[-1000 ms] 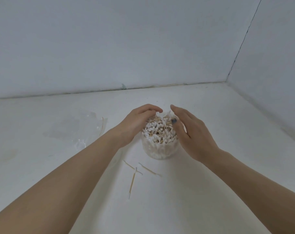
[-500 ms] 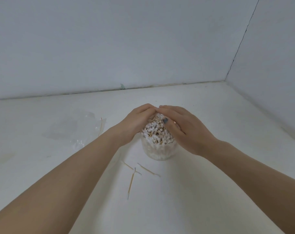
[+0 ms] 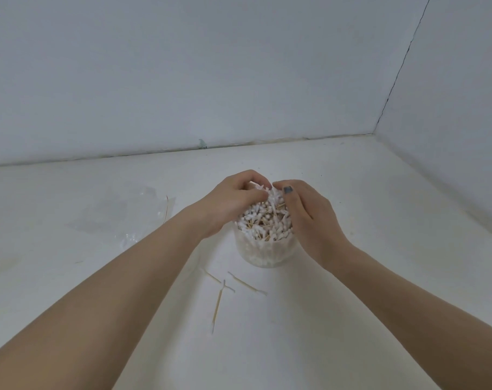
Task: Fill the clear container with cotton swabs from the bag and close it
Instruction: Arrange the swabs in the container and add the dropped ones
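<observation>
- Centre of the frame: the container [image 3: 267, 253] stands upright on the white table [image 3: 351, 319], no lid on it, packed with swabs [image 3: 263, 223] that heap up above its rim.
- Left hand [image 3: 230, 205] comes in from the lower left, fingers curled over the far top of the heap and bunching swab tips.
- Right hand [image 3: 306, 218] comes in from the lower right, fingers curled down onto the heap, its thumb, with a dark painted nail, pressing swabs at the top.
- The two hands' fingertips almost meet above the pile.
- Just below the container, three loose swabs [image 3: 219, 302] lie on the table, near each other.
- Left of centre, the bag [image 3: 132, 215] lies flat and crumpled, well apart from the container.
- Pale walls meet in a corner at upper right.
</observation>
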